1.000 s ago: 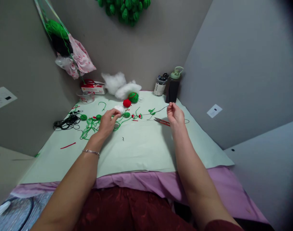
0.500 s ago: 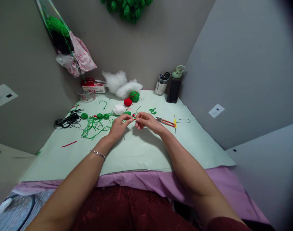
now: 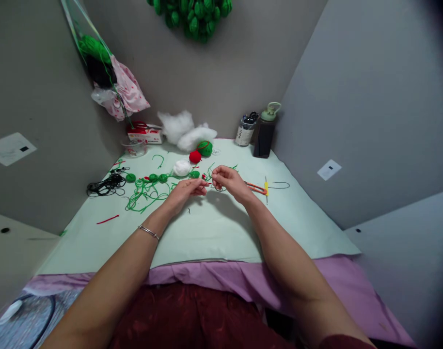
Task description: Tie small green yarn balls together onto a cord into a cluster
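near orange snips (image 3: 255, 186), hands (image 3: 229, 182) close — wide room to front edge (image 3: 221, 261)

Dark bottle (image 3: 263, 140) with a light green lid (image 3: 269, 114) hanging out far right, labelled cup (image 3: 244, 134) just left of it. Far left's got a clear tub (image 3: 135, 148), a red-and-white box (image 3: 150, 136) and a dangling pink dotted bag (image 3: 132, 92).

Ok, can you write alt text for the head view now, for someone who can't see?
A person's left hand and right hand are close together over a pale table, near a tiny red piece. Beyond are a white ball, red ball and green ball; snips lie to the right, black cord to the left.
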`<state>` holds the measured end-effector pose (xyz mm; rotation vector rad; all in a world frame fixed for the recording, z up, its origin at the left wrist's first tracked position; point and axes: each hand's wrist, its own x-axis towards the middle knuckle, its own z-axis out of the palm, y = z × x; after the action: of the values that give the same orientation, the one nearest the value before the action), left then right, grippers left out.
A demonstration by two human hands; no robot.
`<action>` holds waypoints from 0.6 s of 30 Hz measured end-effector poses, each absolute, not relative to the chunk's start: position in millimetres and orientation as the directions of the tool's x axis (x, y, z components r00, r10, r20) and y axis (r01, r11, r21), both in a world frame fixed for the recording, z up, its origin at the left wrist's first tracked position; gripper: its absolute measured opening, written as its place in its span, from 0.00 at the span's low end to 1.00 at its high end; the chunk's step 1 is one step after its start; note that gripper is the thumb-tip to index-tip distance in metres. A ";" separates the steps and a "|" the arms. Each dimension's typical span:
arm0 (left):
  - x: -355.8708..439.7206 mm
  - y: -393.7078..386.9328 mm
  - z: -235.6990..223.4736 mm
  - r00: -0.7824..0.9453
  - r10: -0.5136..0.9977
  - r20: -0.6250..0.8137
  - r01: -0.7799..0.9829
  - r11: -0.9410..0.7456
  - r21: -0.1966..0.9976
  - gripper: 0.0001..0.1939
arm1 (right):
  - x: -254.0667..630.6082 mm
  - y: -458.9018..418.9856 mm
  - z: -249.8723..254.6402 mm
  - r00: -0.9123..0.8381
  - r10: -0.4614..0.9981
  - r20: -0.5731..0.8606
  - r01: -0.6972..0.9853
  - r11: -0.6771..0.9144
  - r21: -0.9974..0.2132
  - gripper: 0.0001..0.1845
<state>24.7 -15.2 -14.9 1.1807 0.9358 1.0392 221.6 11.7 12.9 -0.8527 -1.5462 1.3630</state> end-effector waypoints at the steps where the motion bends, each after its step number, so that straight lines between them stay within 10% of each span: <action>1: 25.0 -15.3 -15.2 0.272 0.962 -0.036 -0.118 0.071 0.990 0.24 | 221.8 11.7 13.3 -0.373 0.912 0.173 -0.055 0.164 -0.985 0.18; 18: 13.6 -9.2 -3.7 0.148 0.984 -0.103 -0.544 0.168 0.822 0.09 | 202.8 5.4 -4.9 -0.444 0.869 0.219 0.009 0.248 -0.969 0.13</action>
<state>13.6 -9.2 -3.7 0.7260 0.7603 1.2493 202.8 5.4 -4.9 -0.8197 -1.6911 1.3045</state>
